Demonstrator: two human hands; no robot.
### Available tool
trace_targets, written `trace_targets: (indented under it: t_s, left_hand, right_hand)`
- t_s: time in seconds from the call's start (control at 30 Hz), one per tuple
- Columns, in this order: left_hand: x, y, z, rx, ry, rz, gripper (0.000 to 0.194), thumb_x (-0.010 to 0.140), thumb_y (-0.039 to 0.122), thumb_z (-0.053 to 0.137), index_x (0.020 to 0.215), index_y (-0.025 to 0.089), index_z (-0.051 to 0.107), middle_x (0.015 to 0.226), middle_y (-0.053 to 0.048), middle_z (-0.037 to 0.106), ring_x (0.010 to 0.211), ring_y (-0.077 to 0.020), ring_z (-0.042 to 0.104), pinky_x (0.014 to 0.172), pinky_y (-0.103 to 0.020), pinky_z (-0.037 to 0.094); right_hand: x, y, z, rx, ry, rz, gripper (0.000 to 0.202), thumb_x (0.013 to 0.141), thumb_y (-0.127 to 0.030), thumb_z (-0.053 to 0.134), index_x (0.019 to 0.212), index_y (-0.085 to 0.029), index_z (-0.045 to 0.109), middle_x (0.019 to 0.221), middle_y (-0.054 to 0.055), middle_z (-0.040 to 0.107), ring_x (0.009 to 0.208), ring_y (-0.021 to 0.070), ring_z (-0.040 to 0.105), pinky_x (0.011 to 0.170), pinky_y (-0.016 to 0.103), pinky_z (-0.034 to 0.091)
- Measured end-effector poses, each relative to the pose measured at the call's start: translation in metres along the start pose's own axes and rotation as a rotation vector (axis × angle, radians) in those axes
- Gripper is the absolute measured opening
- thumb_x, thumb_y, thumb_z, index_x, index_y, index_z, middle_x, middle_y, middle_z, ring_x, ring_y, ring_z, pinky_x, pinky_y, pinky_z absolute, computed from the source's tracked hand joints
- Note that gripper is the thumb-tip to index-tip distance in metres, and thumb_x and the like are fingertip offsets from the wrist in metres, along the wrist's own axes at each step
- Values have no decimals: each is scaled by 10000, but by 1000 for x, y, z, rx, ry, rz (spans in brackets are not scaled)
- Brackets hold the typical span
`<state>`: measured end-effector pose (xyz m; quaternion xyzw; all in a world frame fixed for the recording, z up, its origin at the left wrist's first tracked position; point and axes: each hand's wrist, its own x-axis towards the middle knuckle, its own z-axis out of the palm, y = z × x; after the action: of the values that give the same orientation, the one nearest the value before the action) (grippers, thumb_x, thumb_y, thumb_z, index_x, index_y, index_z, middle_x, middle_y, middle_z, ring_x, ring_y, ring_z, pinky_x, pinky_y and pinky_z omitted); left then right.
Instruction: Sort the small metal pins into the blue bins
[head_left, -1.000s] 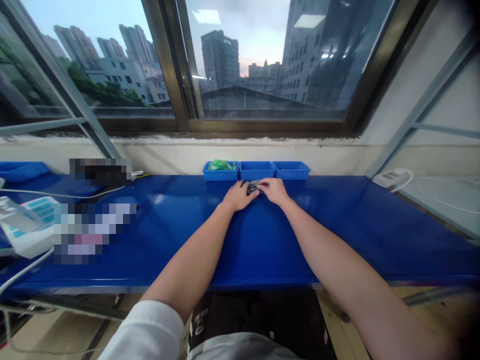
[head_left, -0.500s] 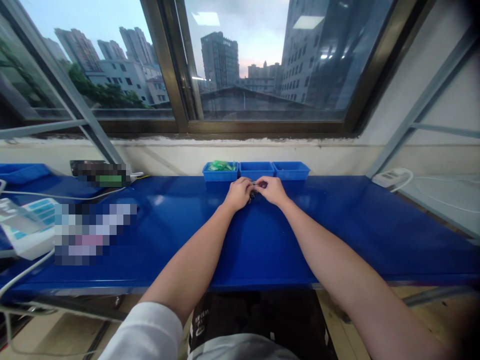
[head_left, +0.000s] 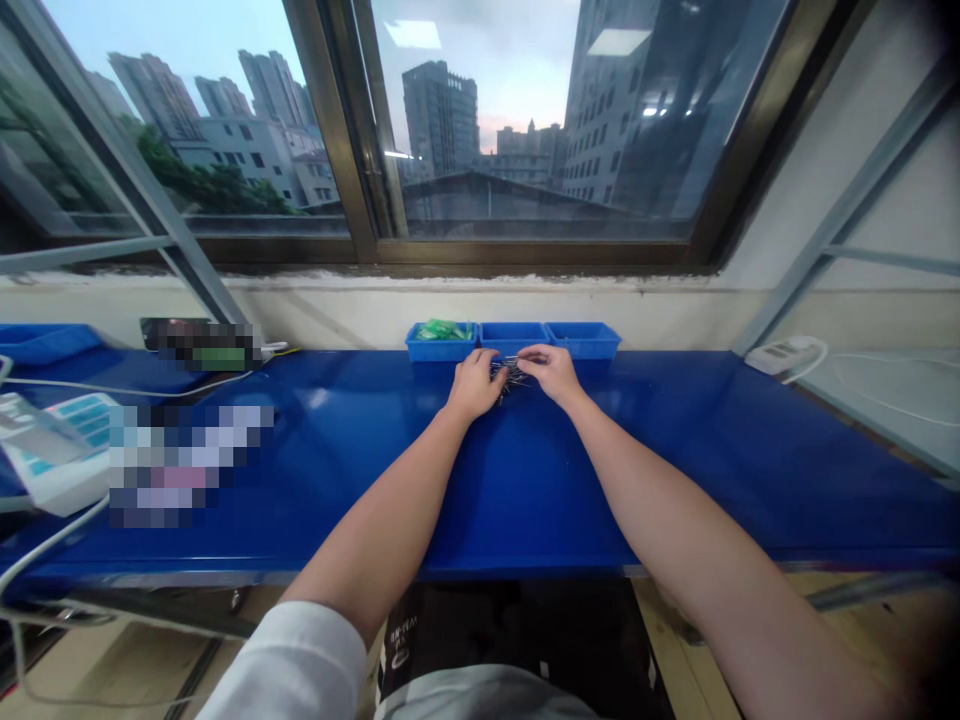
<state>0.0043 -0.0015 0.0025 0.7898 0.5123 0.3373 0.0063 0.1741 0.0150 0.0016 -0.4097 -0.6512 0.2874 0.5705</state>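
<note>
Our pins [head_left: 510, 374] lay in a loose heap, far on the bench [head_left: 525, 480], between our left grip [head_left: 474, 386] and right grip [head_left: 553, 374]. Whether either one pinched a pin, we could not tell. Green pieces [head_left: 445, 330] were already in the left bin [head_left: 441, 351]; the heap lay outside.

Brown-framed window [head_left: 480, 110] above blue table [head_left: 525, 480]; pale wall [head_left: 360, 315] between; lights [head_left: 619, 42] reflected in glass [head_left: 517, 80]; beige floor [head_left: 135, 665] below.

Thin pieces [head_left: 511, 376]: shiny metal. Tabletop [head_left: 525, 490]: smooth, glossy (light catching it). Bins [head_left: 441, 351]: plastic. Sleeve [head_left: 296, 660]: matt cloth.
</note>
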Motion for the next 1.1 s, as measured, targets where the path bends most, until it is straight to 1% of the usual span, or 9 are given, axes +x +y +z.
trace_targets:
  t_s: [0.17, 0.4, 0.47, 0.57, 0.73, 0.87, 0.93, 1.0, 1.1]
  left_hand:
    - [1, -3, 2, 47, -41, -75, 392, 896, 362, 427, 1241, 183, 472, 1276, -107, 517, 1214, -245, 462, 996, -388, 382]
    - [1, -5, 5, 66, -60, -126, 393, 884, 367, 431, 1229, 186, 477, 1269, -111, 507, 1193, -262, 478, 975, -408, 399]
    - [1, -6, 6, 67, -67, -129, 390, 884, 371, 428, 1226, 190, 481, 1268, -111, 507, 1194, -264, 477, 972, -408, 401]
    - [1, -7, 7, 67, -79, -132, 392, 886, 383, 426, 1227, 197, 481, 1271, -108, 506, 1192, -262, 480, 972, -406, 401]
    - [0, -5, 6, 69, -124, -109, 450, 879, 439, 432, 1249, 185, 471, 1280, -111, 510, 1191, -261, 483, 977, -401, 397]
    - [-1, -3, 4, 78, -179, -31, 549, 862, 523, 427, 1290, 181, 451, 1332, -123, 481, 1217, -268, 464, 986, -394, 387]
    - [-2, -2, 5, 97, -206, 11, 612, 845, 576, 428, 1317, 186, 432, 1372, -123, 449, 1249, -272, 435, 1002, -397, 371]
    - [-3, -2, 6, 122, -241, 35, 690, 823, 631, 422, 1345, 180, 407, 1412, -136, 407, 1291, -290, 388, 1026, -422, 344]
    - [-3, -3, 9, 154, -303, 35, 768, 802, 681, 402, 1375, 171, 372, 1453, -159, 349, 1345, -312, 311, 1060, -455, 297]
  right_hand:
    - [4, 8, -6, -129, 45, -35, 254, 657, -281, 658, 881, -171, 707, 881, 57, 714, 815, 202, 633, 806, 359, 492]
    - [0, 9, -6, -537, 96, -76, 481, 688, -250, 635, 1165, -186, 631, 1076, 79, 662, 1055, 260, 496, 963, 417, 397]
    - [-1, 10, -4, -639, 80, -67, 547, 696, -263, 631, 1237, -196, 577, 1209, 79, 605, 1106, 291, 434, 980, 465, 363]
    - [0, 12, -4, -742, 42, -44, 645, 709, -284, 624, 1332, -219, 474, 1401, 59, 448, 1141, 332, 375, 966, 527, 336]
    - [1, 18, -8, -825, -47, 56, 761, 701, -304, 632, 1408, -234, 357, 1496, 70, 287, 1156, 382, 357, 921, 567, 347]
    - [4, 21, -10, -810, -14, 28, 717, 728, -310, 601, 1401, -222, 370, 1505, 91, 253, 1177, 382, 369, 923, 561, 358]
    - [6, 21, -10, -787, 46, -52, 653, 742, -288, 577, 1368, -189, 422, 1467, 112, 318, 1184, 354, 384, 953, 540, 349]
    - [7, 19, -9, -754, 65, -138, 517, 742, -255, 565, 1249, -159, 553, 1336, 125, 470, 1146, 309, 434, 981, 496, 347]
    - [5, 15, -6, -714, -45, -198, 286, 724, -230, 584, 976, -167, 702, 1026, 100, 616, 990, 246, 526, 957, 415, 389]
